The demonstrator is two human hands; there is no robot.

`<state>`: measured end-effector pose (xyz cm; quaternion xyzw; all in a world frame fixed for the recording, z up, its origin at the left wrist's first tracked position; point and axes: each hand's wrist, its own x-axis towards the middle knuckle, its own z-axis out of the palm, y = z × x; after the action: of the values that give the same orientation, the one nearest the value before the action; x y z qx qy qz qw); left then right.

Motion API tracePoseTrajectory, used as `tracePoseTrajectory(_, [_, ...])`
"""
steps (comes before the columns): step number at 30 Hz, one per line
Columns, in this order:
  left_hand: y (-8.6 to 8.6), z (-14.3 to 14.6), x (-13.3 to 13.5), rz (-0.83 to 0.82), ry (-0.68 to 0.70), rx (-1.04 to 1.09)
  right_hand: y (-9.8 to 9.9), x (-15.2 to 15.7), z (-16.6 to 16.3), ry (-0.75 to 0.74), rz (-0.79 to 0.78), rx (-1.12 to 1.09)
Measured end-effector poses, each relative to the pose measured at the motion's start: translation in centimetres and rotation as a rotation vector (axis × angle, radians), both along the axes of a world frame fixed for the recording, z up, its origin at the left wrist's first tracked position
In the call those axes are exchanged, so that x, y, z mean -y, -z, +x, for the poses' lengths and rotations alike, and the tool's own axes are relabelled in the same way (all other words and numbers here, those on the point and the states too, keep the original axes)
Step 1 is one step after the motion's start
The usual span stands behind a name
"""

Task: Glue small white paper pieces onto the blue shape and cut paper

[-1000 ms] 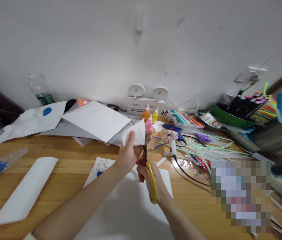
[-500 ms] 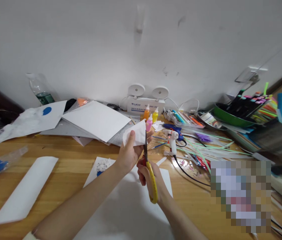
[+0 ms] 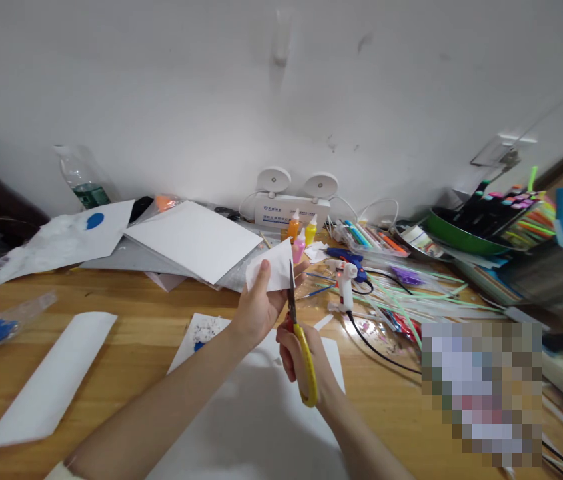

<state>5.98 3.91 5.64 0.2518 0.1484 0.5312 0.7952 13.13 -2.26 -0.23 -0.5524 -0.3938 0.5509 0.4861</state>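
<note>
Small paper pinched in the air, scissors at its edge

Nearest, a large white sheet (image 3: 256, 427) lies flat on the wooden desk (image 3: 136, 333) beneath both forearms, perhaps to spare the wood and collect trimmings. Above its far part, the right hand (image 3: 318, 360) is wrapped around the handles of the yellow-handled scissors (image 3: 304, 348), tip pointing away from the wearer, probably for a straight wrist. The blades run along the right edge of the small white paper (image 3: 278, 267); whether they are parted cannot be told. That paper is held up past the large white sheet's far edge: the left hand (image 3: 258, 310) pinches it, thumb on its face and fingers behind, which likely steadies it while leaving the edge free for the blades.

Left of the large white sheet rests a curved white strip (image 3: 54, 380). To its far right, a white glue gun (image 3: 345, 287) appears to stand upright, perhaps so the nozzle stays off the desk. Beyond the large white sheet, orange (image 3: 294, 228), pink (image 3: 300, 248) and yellow squeeze bottles (image 3: 311, 232) stand nozzle-up, presumably against leaks. Farthest beyond it, a twin-head emergency light (image 3: 268, 217) sits by the wall.
</note>
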Motion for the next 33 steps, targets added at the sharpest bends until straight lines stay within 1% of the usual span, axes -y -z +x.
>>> tracePoseTrajectory(8, [-0.1,-0.1,-0.1,0.023,-0.006,0.0,-0.4,0.0,-0.2,0.003,-0.028,0.049])
tracePoseTrajectory(12, [-0.1,-0.2,-0.2,0.021,-0.004,0.005,-0.5,0.0,-0.1,-0.008,-0.051,0.025])
tracePoseTrajectory(16, [0.0,-0.2,-0.2,0.01,0.028,0.03,-0.2,-0.2,0.0,-0.094,-0.021,-0.072])
tracePoseTrajectory(20, [-0.1,-0.1,0.1,0.028,0.044,0.049,0.8,-0.4,0.2,-0.2,0.006,-0.173])
tracePoseTrajectory(22, [-0.3,-0.2,0.3,0.023,0.043,0.044,1.3,-0.5,0.3,-0.249,-0.009,-0.184])
tracePoseTrajectory(25, [-0.5,-0.2,0.3,0.031,0.036,0.029,1.8,-0.5,0.7,-0.272,-0.01,-0.136])
tracePoseTrajectory(28, [-0.5,-0.3,0.2,0.046,0.031,0.027,1.4,-0.2,1.1,-0.293,0.035,-0.095])
tracePoseTrajectory(31, [-0.5,-0.3,0.2,0.047,0.044,0.033,0.4,0.0,1.2,-0.344,0.11,-0.076])
tracePoseTrajectory(33, [-0.6,-0.2,0.4,0.045,0.046,0.03,-0.3,0.0,1.2,-0.364,0.132,-0.058])
